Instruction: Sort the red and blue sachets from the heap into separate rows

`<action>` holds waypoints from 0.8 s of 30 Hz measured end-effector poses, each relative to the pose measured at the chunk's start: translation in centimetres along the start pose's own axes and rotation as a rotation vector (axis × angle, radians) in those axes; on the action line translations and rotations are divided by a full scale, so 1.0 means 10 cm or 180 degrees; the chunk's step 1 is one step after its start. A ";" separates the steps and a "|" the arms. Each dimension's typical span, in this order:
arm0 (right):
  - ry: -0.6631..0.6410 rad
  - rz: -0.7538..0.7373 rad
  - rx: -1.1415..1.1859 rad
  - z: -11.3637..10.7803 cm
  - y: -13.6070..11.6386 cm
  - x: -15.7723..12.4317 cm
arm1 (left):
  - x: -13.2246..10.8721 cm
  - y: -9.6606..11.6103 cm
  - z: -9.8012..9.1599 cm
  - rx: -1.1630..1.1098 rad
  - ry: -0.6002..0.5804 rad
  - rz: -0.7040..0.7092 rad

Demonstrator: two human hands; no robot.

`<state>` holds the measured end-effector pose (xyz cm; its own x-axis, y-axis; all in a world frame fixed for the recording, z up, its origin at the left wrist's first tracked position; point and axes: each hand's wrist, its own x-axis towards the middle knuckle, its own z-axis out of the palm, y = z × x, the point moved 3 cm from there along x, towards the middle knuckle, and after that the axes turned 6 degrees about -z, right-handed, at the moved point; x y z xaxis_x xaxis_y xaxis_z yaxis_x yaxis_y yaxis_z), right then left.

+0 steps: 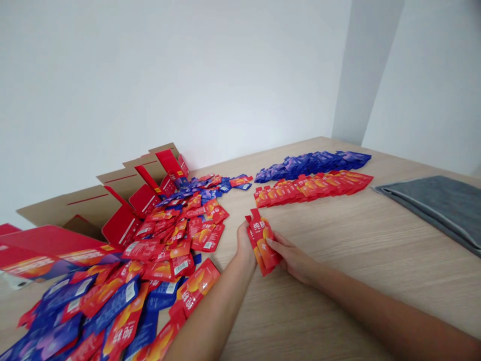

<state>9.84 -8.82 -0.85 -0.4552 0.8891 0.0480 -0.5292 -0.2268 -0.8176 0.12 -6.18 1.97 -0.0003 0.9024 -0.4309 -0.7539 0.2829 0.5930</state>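
Observation:
Near the middle of the table, a small fan of red sachets (264,241) with orange fruit print and white lettering is held upright between both hands. My left hand (244,240) grips the sachets along their left side, its fingers mostly behind them. From the right, my right hand (287,253) pinches their edge, the thumb lying on the front sachet. Beyond the hands stretches an overlapping row of red sachets (311,188). Behind that row runs a similar row of blue sachets (315,164). To the left spreads a loose mixed pile of red and blue sachets (169,250).
Opened cardboard boxes (120,215), red outside and brown inside, stand along the wall at the left, with sachets spilling beside them. On the right of the wooden table (338,235) lies a folded grey cloth item (436,203). White walls bound the table's far side.

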 end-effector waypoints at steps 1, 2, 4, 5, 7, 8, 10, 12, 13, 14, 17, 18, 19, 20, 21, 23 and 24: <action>0.0106 -0.0129 -0.0273 -0.02 0.00 0.00 | 0.01 0.00 0.00 0.0115 0.0024 0.0017; 0.0249 -0.0281 -0.0566 -0.06 -0.02 0.01 | 0.02 0.01 -0.01 0.0244 0.0053 0.0084; 0.0604 -0.0532 -0.1072 -0.13 -0.07 0.04 | -0.01 0.02 -0.05 0.0565 0.0042 0.0241; 0.0790 -0.0614 -0.1219 -0.17 -0.09 0.05 | -0.04 0.01 -0.08 0.0820 -0.0032 0.0286; 0.1079 -0.0759 -0.1325 -0.23 -0.13 0.07 | -0.12 -0.08 -0.13 0.1530 -0.0299 0.0107; 0.1152 -0.0834 -0.1339 -0.25 -0.14 0.08 | -0.16 -0.15 -0.17 0.1900 -0.0461 -0.0096; 0.1217 -0.0987 -0.1338 -0.26 -0.15 0.09 | -0.24 -0.28 -0.23 0.2449 -0.0690 -0.0501; 0.1194 -0.1090 -0.1251 -0.25 -0.14 0.08 | -0.27 -0.33 -0.27 0.2665 -0.0703 -0.0587; 0.1153 -0.1101 -0.1139 -0.24 -0.14 0.08 | -0.28 -0.33 -0.28 0.2699 -0.0649 -0.0486; 0.1087 -0.1070 -0.0974 -0.23 -0.14 0.07 | -0.29 -0.32 -0.29 0.2739 -0.0581 -0.0360; 0.0669 -0.0564 -0.0354 -0.17 -0.11 0.05 | -0.32 -0.27 -0.29 0.3195 -0.0524 -0.0083; 0.0520 -0.0313 -0.0168 -0.14 -0.10 0.04 | -0.34 -0.26 -0.30 0.3363 -0.0538 -0.0039; 0.0410 -0.0082 -0.0009 -0.12 -0.10 0.03 | -0.36 -0.24 -0.31 0.3532 -0.0551 0.0029; 0.0365 0.0091 0.0129 -0.11 -0.10 0.02 | -0.38 -0.21 -0.31 0.3744 -0.0545 0.0175; 0.0385 0.0181 0.0260 -0.10 -0.10 0.02 | -0.40 -0.17 -0.32 0.3977 -0.0504 0.0374; 0.0570 0.0196 0.0522 -0.12 -0.12 0.03 | -0.40 0.00 -0.36 0.4429 -0.0339 0.0777; 0.0697 0.0190 0.0649 -0.14 -0.12 0.04 | -0.39 0.12 -0.39 0.4625 -0.0218 0.0944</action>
<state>11.28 -7.63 -0.62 -0.3364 0.9314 -0.1394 -0.6491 -0.3366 -0.6822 -3.35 -10.66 1.74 0.0284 0.9854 -0.1679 0.5687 0.1222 0.8134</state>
